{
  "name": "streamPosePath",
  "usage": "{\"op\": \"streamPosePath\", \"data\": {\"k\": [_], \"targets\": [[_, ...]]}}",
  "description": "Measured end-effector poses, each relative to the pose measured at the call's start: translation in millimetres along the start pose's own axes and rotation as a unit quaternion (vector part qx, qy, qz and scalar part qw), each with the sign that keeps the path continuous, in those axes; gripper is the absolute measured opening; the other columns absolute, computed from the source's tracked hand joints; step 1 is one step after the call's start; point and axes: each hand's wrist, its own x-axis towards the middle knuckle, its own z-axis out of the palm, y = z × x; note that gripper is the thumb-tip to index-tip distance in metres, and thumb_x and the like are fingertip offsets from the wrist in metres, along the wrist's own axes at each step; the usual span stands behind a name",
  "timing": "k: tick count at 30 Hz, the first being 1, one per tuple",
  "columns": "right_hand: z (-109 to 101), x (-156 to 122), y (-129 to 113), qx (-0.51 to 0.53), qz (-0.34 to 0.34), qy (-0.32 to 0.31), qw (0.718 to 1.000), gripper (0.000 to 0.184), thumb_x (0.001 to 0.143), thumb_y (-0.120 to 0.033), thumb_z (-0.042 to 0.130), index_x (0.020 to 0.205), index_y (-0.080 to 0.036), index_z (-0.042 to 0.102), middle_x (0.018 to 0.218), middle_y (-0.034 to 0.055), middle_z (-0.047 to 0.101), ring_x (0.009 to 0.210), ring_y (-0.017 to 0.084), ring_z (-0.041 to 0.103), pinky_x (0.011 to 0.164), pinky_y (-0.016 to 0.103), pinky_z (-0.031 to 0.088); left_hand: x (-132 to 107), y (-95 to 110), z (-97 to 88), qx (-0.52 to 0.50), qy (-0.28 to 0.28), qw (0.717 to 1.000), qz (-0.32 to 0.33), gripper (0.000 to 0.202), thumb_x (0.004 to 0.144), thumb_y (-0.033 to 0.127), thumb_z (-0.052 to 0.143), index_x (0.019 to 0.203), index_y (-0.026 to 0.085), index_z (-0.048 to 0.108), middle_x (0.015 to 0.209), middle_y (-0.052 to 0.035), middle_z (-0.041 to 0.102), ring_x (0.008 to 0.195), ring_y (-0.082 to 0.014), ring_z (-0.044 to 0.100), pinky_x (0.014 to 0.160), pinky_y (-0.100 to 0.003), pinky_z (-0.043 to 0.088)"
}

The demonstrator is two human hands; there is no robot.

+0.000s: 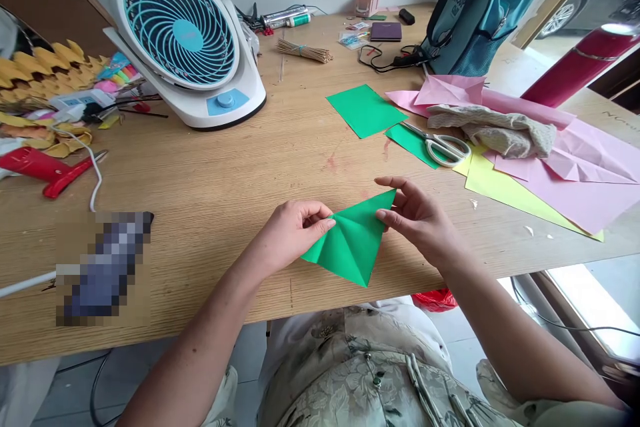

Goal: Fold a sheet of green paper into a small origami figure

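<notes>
A green sheet of paper, folded to a triangle with crease lines fanning across it, is held above the near edge of the table. My left hand pinches its left part between thumb and fingers. At the right edge, my right hand grips the paper with the thumb in front and fingers behind; the index finger reaches past the upper right corner. Beyond my hands lies a flat green square of paper. White-handled scissors rest on another green piece.
Pink paper, yellow paper and a grey glove lie right. Behind stand a red bottle and teal bag. A white fan stands back left; a red tool and blurred dark object lie left.
</notes>
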Motion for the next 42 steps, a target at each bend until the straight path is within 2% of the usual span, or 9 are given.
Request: {"op": "streamPosePath", "data": {"k": [5,11,13,16,19,23,27,36,42], "targets": [[3,-9,2,-0.235,-0.038,0.060,0.969,0.069,0.081,-0.044,0.081,0.141,-0.028,0.051,0.075,-0.0037,0.056,0.065,0.016,0.053,0.060,0.031,0.045,10,-4,-0.2,0.084,-0.019,0.996,-0.021,0.021,0.088,0.036,0.061,0.079,0.019,0.070,0.064,0.0032,0.057,0.059,-0.0116,0.047,0.052,-0.024,0.031],[15,-12,11,-0.299,-0.048,0.057,0.951,0.067,0.084,-0.027,0.069,0.145,-0.022,0.042,0.071,-0.0055,0.055,0.061,0.016,0.056,0.058,0.030,0.045,20,-7,3.1,0.111,-0.045,0.993,-0.011,0.019,0.088,0.034,0.059,0.076,0.021,0.064,0.057,0.0056,0.048,0.053,-0.0116,0.039,0.050,-0.025,0.025],[18,-13,13,-0.301,-0.060,0.063,0.950,0.059,0.085,-0.025,0.067,0.139,-0.023,0.043,0.073,-0.0052,0.056,0.062,0.015,0.056,0.059,0.029,0.046,21,-10,4.4,0.117,-0.052,0.992,-0.012,0.017,0.086,0.033,0.062,0.075,0.021,0.065,0.058,0.0055,0.048,0.055,-0.0118,0.041,0.051,-0.025,0.025],[18,-15,15,-0.331,-0.091,0.075,0.936,0.028,0.086,-0.024,0.066,0.111,-0.024,0.054,0.074,-0.0041,0.057,0.062,0.014,0.054,0.057,0.028,0.045,21,-12,6.4,0.141,-0.044,0.989,-0.010,0.015,0.085,0.033,0.064,0.077,0.021,0.067,0.059,0.0052,0.050,0.056,-0.0123,0.043,0.053,-0.025,0.027],[17,-19,13,-0.368,-0.148,0.019,0.918,0.012,0.088,-0.012,0.058,0.095,-0.022,0.060,0.085,0.0010,0.061,0.067,0.013,0.055,0.060,0.027,0.045,20,-10,7.2,0.167,-0.035,0.985,0.009,0.012,0.086,0.030,0.064,0.080,0.022,0.069,0.065,0.0036,0.058,0.061,-0.0135,0.050,0.056,-0.025,0.030],[13,-22,10,-0.371,-0.193,-0.071,0.906,0.045,0.081,0.003,0.045,0.112,-0.023,0.066,0.111,0.0080,0.061,0.088,0.017,0.063,0.070,0.030,0.052,19,-8,6.6,0.159,-0.053,0.986,0.015,0.012,0.088,0.026,0.061,0.089,0.022,0.072,0.069,0.0033,0.064,0.062,-0.0133,0.054,0.056,-0.024,0.032],[8,-22,12,-0.387,-0.198,-0.103,0.895,0.056,0.078,0.007,0.045,0.120,-0.024,0.066,0.123,0.0109,0.059,0.101,0.021,0.065,0.081,0.037,0.056,20,-9,6.6,0.137,-0.054,0.989,0.006,0.013,0.088,0.023,0.060,0.090,0.021,0.073,0.067,0.0034,0.065,0.061,-0.0124,0.055,0.056,-0.023,0.035],[-2,-22,15,-0.378,-0.226,-0.208,0.873,0.046,0.092,-0.003,0.051,0.127,-0.027,0.068,0.147,0.0122,0.049,0.117,0.024,0.062,0.099,0.048,0.056,18,-8,5.3,0.143,-0.043,0.989,0.018,0.028,0.086,0.015,0.050,0.090,0.022,0.077,0.072,0.0024,0.068,0.061,-0.0126,0.053,0.054,-0.024,0.033],[-5,-21,10,-0.380,-0.228,-0.257,0.859,0.039,0.093,-0.017,0.065,0.130,-0.028,0.066,0.144,0.0119,0.054,0.133,0.029,0.052,0.108,0.054,0.047,17,-12,10.3,0.087,-0.036,0.996,0.002,0.011,0.083,0.023,0.063,0.086,0.020,0.073,0.074,0.0010,0.070,0.068,-0.0141,0.062,0.060,-0.023,0.041]]}}
